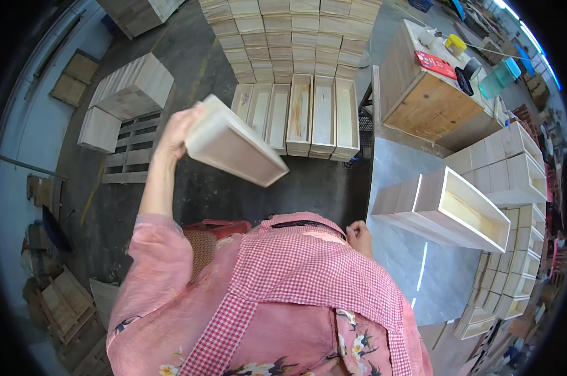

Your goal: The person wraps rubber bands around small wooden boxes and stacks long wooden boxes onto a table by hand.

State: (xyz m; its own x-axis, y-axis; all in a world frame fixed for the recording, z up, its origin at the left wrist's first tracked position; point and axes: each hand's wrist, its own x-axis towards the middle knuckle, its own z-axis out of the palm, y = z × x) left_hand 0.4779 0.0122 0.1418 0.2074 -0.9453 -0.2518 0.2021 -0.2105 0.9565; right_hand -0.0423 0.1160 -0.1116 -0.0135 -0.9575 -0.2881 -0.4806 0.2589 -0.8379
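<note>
My left hand (180, 131) grips one end of a long, shallow wooden box (239, 147), holding it tilted in the air. The box is slightly blurred. My right hand (359, 237) is at my waist, by the left edge of the grey table (409, 276). Its fingers are curled, and whatever they might hold is hidden. On that table, to the right of my right hand, wooden boxes (446, 203) stand together in a row, the nearest one showing its hollow inside. Ahead of the raised box, open wooden boxes (300, 116) lie side by side on top of others.
A tall wall of stacked boxes (290, 37) rises at the back. More boxes (515, 263) are piled beyond the table's right edge. A wooden cabinet (428, 103) bears a green bottle (500, 78) and a yellow container (455, 44). Wooden blocks (130, 88) sit on a pallet (133, 147) at left.
</note>
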